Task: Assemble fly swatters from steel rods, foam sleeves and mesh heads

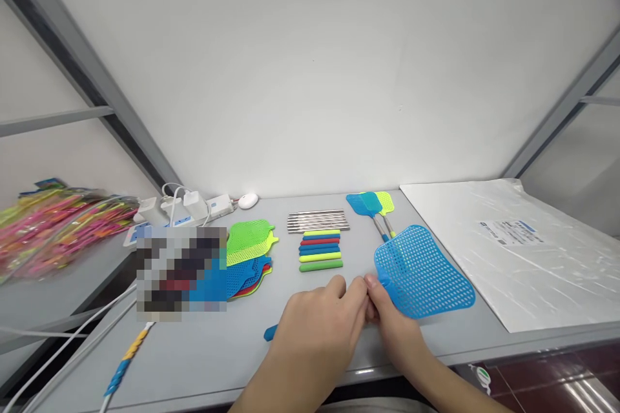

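My left hand (pixel 322 316) and my right hand (pixel 394 326) meet at the front of the desk, fingers closed on a fly swatter with a blue mesh head (pixel 426 274). The right hand pinches it at the neck, just below the head. Wrapped over the shaft, the left hand hides most of it; a blue handle end (pixel 270 333) sticks out on its left side. Beyond them lie loose handle grips (pixel 320 250) in blue, red, yellow and green, and a row of metal rods (pixel 317 221). Finished-looking swatters (pixel 371 204) lie at the back right, partly overlapped by the held head.
Loose green swatter heads (pixel 249 239) and blue ones (pixel 245 274) are stacked at left, beside a pixelated patch. A power strip (pixel 181 222) with chargers and white cables stands behind. A wrapped white package (pixel 460 232) covers the right side. Bagged colourful items (pixel 62 226) fill the far-left shelf.
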`<state>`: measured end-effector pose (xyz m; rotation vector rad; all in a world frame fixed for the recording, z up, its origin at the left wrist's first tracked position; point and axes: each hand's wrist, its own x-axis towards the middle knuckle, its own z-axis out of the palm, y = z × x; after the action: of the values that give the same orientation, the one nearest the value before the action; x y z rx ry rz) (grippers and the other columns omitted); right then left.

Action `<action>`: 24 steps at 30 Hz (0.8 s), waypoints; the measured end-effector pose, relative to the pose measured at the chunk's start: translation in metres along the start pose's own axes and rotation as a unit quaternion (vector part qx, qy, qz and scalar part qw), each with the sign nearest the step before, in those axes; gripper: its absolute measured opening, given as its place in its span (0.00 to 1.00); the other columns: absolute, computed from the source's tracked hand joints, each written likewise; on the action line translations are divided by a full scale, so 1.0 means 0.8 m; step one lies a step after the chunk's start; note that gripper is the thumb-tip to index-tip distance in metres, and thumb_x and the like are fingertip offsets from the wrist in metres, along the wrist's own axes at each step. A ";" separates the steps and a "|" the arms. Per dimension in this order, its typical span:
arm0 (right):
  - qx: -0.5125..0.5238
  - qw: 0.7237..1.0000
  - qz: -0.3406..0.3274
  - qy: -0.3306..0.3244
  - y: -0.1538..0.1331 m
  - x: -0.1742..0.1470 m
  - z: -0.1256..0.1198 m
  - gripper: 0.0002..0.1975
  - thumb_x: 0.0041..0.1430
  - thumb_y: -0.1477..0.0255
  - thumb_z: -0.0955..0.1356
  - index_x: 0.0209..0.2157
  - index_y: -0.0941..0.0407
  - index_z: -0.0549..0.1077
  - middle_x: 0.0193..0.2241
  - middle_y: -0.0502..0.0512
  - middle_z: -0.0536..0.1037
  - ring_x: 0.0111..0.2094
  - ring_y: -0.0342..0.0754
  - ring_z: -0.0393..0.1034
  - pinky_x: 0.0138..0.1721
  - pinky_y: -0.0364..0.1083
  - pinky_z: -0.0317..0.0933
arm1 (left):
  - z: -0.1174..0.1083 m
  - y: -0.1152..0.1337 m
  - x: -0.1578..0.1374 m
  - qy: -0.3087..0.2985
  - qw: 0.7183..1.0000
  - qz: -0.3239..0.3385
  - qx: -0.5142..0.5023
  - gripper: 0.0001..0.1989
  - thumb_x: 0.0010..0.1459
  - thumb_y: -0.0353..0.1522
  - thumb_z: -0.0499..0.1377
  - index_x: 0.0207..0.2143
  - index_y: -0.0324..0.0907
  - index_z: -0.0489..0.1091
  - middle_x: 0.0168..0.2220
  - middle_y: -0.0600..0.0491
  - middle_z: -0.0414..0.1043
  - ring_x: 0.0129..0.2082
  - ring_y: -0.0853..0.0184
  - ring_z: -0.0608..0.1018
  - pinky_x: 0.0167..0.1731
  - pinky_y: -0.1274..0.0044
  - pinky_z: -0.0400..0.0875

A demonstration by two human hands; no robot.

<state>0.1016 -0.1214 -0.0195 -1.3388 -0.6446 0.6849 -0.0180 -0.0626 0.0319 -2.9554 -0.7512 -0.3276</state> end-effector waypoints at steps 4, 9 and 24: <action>-0.019 0.999 0.030 -0.031 -0.002 0.002 -0.006 0.29 0.52 0.47 0.68 0.13 0.52 0.58 0.14 0.46 0.60 0.19 0.43 0.56 0.24 0.44 0.56 | 0.004 -0.003 0.000 0.050 0.998 0.024 -0.014 0.08 0.64 0.30 0.50 0.39 0.46 0.69 0.27 0.56 0.70 0.20 0.66 0.72 0.19 0.75 0.52; -0.008 0.997 0.018 -0.073 0.011 -0.002 -0.007 0.29 0.56 0.48 0.66 0.15 0.53 0.57 0.16 0.46 0.58 0.20 0.43 0.54 0.25 0.45 0.53 | -0.008 -0.010 0.000 0.043 0.997 0.058 -0.036 0.08 0.65 0.29 0.49 0.37 0.45 0.68 0.25 0.57 0.68 0.20 0.68 0.69 0.19 0.74 0.52; 0.183 0.983 0.030 0.012 -0.041 0.037 -0.048 0.26 0.57 0.57 0.68 0.15 0.53 0.55 0.14 0.41 0.47 0.18 0.41 0.42 0.23 0.45 0.51 | -0.057 -0.054 -0.023 0.062 0.997 0.039 0.013 0.11 0.68 0.33 0.47 0.35 0.46 0.68 0.25 0.57 0.66 0.22 0.68 0.68 0.24 0.75 0.51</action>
<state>0.1526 -0.1268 0.0095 -1.0266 -0.4345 0.7937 -0.0627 -0.0389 0.0730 -2.8997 -0.6183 -0.4856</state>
